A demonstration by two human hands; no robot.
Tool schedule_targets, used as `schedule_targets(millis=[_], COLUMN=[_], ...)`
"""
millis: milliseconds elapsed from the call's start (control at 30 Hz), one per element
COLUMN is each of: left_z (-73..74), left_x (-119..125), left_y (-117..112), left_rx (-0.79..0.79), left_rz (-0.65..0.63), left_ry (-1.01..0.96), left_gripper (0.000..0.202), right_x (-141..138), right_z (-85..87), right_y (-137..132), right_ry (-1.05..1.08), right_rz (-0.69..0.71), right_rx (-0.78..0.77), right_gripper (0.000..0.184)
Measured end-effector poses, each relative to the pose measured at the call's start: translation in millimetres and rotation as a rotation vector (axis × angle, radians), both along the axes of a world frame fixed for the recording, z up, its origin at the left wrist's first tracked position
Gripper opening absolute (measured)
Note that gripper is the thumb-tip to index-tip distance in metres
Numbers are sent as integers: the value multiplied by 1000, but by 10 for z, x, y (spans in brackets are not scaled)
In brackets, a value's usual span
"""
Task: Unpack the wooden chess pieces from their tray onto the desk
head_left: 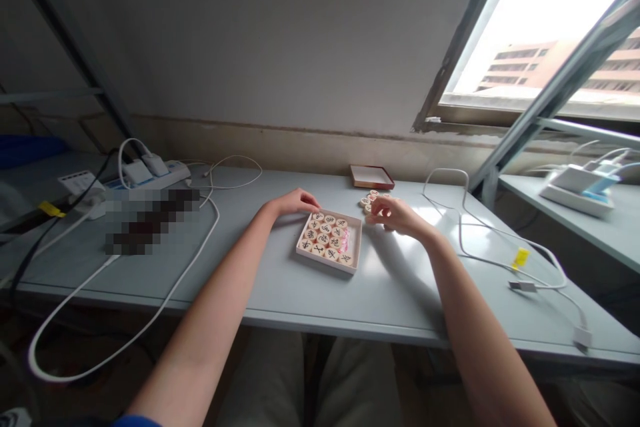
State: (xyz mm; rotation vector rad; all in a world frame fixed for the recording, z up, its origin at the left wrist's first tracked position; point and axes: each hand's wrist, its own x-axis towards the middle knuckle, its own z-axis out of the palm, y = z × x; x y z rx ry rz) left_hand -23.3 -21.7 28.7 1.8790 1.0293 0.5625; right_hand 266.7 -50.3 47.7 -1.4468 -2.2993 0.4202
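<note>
A small pale box [353, 264] lies on the grey table [280, 293], filled with several round wooden chess pieces [326, 238] marked in black and red. My left hand [295, 201] rests at the box's far left corner, fingers curled against its rim. My right hand [393, 215] hovers just right of the box, fingers pinched over a small heap of loose pieces [369, 201]; whether it holds one is hidden. The box lid [371, 177] lies upturned further back.
A white power strip [150, 177] with plugs and white cables [125, 333] sits at the left. Another white cable [480, 240] with a yellow tag runs along the right. A second table with a charger [575, 187] stands at the far right, under a window.
</note>
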Motion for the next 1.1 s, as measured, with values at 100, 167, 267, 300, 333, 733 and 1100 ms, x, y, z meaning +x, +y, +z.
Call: schedule_targets(millis=[100, 167, 267, 300, 333, 733, 1100], left_z=[6, -2, -30, -39, -48, -85, -90], left_x=[1, -4, -18, -23, -28, -41, -57], left_y=[-2, 8, 32, 38, 43, 79, 68], left_rx=[-9, -3, 0, -3, -7, 24, 13], left_rz=[7, -2, -10, -9, -6, -35, -23], left_ry=[11, 17, 25, 29, 31, 1, -23], left_gripper=[29, 29, 31, 32, 32, 31, 26], right_x=[40, 63, 104, 119, 132, -393, -485], right_z=[-81, -131, -190, -204, -212, 154, 160], right_y=[68, 110, 160, 171, 178, -236, -411], right_ry=[-87, -90, -63, -65, -74, 52, -45], right_rz=[-21, -34, -84, -104, -124, 401, 632], right_rx=[35, 71, 84, 81, 84, -154, -480], right_gripper=[23, 23, 27, 28, 28, 31, 19])
